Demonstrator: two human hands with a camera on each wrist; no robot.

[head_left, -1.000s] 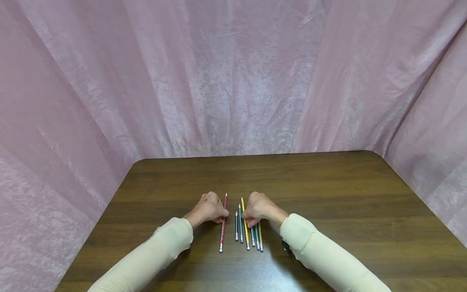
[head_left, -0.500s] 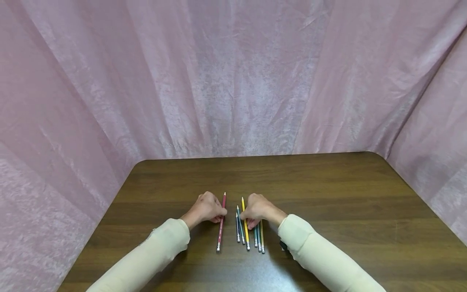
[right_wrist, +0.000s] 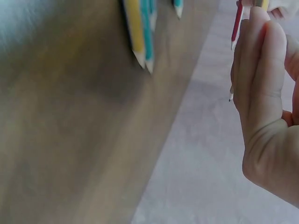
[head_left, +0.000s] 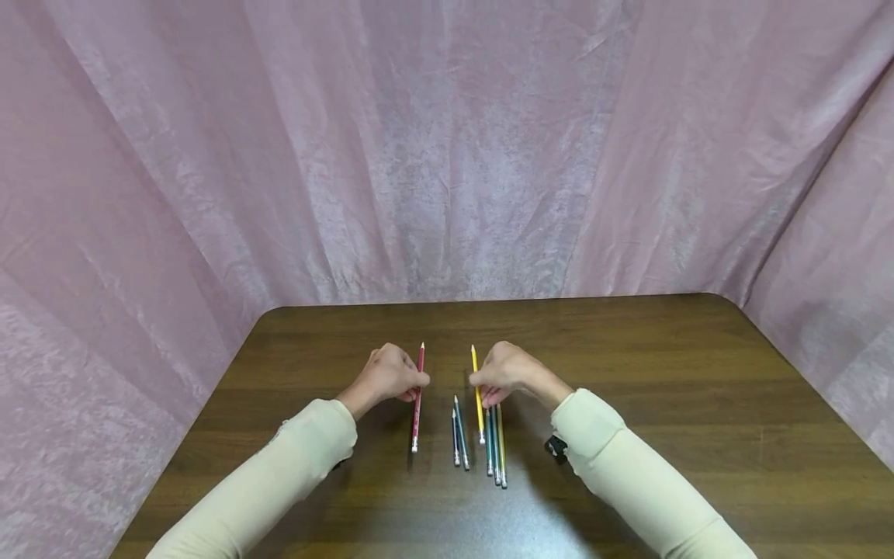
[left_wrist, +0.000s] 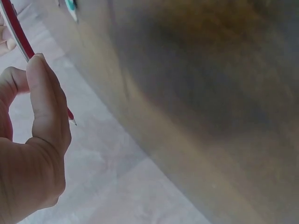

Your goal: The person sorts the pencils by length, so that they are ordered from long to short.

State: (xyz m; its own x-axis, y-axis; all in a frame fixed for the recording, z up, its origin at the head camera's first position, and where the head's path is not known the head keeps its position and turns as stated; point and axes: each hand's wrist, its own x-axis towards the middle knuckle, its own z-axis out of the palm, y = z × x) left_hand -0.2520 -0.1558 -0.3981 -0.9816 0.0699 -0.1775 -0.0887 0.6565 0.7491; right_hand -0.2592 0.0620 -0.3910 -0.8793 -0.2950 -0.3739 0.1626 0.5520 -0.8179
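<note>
My left hand (head_left: 388,374) pinches a red pencil (head_left: 417,419) between thumb and fingers, its sharpened tip pointing away from me. In the left wrist view the red pencil (left_wrist: 18,32) passes through the fingertips, raised over the table. Opposite it, my right hand (head_left: 508,373) pinches a yellow pencil (head_left: 480,415), also tip away and held off the tabletop. Between and below the hands lie two dark pencils (head_left: 462,442), a shorter one beside a longer one. Under the right hand, several green and yellowish pencils (head_left: 497,454) lie side by side, their far ends partly covered by it.
The brown wooden table (head_left: 628,357) spreads around both hands, its far edge meeting a pink curtain (head_left: 447,155). A small black object (head_left: 556,448) shows beneath the right sleeve cuff.
Both hands have lifted and moved farther from me, the left with the red pencil, the right with the yellow one. The gap between these two pencils has widened; the others stay on the table.
</note>
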